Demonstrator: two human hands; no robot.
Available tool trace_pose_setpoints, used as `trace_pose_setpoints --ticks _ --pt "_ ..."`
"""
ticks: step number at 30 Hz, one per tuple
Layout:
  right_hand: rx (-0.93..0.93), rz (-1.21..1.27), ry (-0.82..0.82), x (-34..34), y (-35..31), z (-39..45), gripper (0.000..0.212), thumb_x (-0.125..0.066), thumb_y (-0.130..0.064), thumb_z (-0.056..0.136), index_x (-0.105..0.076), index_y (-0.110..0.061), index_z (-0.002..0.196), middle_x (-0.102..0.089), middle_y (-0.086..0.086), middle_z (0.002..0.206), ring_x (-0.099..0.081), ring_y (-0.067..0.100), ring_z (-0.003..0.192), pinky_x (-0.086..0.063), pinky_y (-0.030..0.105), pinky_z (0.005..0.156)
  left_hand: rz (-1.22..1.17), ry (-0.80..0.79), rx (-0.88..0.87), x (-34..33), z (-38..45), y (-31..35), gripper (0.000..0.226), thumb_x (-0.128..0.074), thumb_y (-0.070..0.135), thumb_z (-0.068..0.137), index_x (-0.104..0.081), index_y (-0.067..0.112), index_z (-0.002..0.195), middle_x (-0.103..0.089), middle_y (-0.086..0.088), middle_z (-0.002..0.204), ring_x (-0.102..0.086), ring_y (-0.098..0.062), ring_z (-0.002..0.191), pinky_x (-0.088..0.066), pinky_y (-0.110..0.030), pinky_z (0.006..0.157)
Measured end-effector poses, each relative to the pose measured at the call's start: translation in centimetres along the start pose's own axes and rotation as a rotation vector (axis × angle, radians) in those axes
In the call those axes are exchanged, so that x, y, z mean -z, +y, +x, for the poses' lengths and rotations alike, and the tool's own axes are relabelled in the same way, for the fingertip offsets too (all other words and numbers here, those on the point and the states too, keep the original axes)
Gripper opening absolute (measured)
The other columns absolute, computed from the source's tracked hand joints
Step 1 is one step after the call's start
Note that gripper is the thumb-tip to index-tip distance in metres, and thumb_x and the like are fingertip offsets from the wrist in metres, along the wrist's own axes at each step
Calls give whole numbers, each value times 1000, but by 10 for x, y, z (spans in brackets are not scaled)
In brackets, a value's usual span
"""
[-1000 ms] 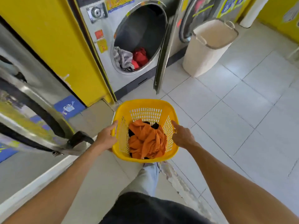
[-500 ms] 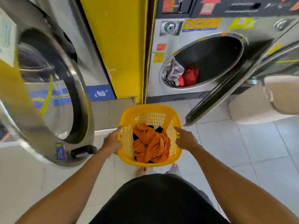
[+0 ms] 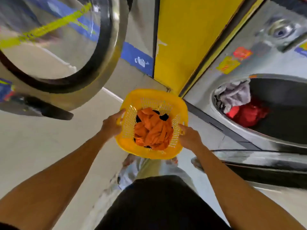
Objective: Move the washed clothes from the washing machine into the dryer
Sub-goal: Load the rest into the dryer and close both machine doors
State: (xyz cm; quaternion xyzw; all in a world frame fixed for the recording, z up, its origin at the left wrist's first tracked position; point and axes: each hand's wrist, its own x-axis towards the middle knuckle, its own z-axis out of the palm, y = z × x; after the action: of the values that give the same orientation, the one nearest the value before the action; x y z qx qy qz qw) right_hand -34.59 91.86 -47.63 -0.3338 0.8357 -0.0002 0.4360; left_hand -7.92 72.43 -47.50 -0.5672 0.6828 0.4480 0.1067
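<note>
I carry a yellow plastic laundry basket [image 3: 132, 146] in front of me, holding it by both sides. My left hand [image 3: 111, 125] grips its left rim and my right hand [image 3: 189, 137] grips its right rim. Inside lies crumpled orange clothing [image 3: 153, 130] over some black fabric. At the right, a steel machine's round opening [image 3: 274, 117] stands open with a grey garment [image 3: 234, 95] and a red garment [image 3: 245, 113] at its lip. Its door [image 3: 265, 165] hangs open low at the right.
A second machine's big round glass door [image 3: 66, 47] swings open at the upper left, its black handle [image 3: 49, 112] near my left forearm. A yellow wall panel [image 3: 179, 39] separates the two machines. Pale floor tiles and my feet lie below the basket.
The view has swung left and tilted. The open machine with grey and red garments has shifted to the right edge, and the glass door at the left looms larger. My grip on the basket is unchanged.
</note>
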Motion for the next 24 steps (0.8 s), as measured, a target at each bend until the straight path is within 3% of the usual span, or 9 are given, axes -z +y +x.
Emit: trace_pose_setpoints --ticks 2,4,11,17,24 --pt "30 -44 -28 4 9 10 65 -49 -15 91 -36 -33 152 -48 13 150 -49 38 132 -41 41 106 -6 50 20 -18 -7 0 85 -61 3 73 -37 37 147 -64 -2 130 -60 -20 120 -43 -25 92" --pt "59 -82 -60 6 18 26 64 -49 -16 92 -36 -32 152 -49 13 148 -50 39 130 -43 42 105 -29 90 55 -35 -5 -1 86 -59 3 72 -36 38 147 -64 -1 131 -59 -18 122 -38 -20 91" --pt "126 -209 -141 -26 28 120 66 -50 -16 89 -37 -31 152 -53 10 146 -52 37 128 -45 41 102 -95 163 205 -100 38 -49 92 -55 -2 72 -32 47 146 -63 -2 133 -59 -21 122 -44 -25 90" --pt "137 -262 -169 -89 27 189 64 -50 -17 90 -38 -30 152 -58 10 141 -54 38 126 -46 42 103 -102 163 269 -141 95 -109 91 -59 0 72 -33 46 146 -65 -1 128 -61 -26 117 -49 -37 98" --pt "161 -284 -157 -156 24 239 67 -52 -18 92 -30 -30 155 -59 10 140 -56 37 125 -48 42 101 -90 206 316 -172 134 -167 88 -54 0 76 -31 48 147 -61 -6 133 -56 -32 119 -48 -38 97"
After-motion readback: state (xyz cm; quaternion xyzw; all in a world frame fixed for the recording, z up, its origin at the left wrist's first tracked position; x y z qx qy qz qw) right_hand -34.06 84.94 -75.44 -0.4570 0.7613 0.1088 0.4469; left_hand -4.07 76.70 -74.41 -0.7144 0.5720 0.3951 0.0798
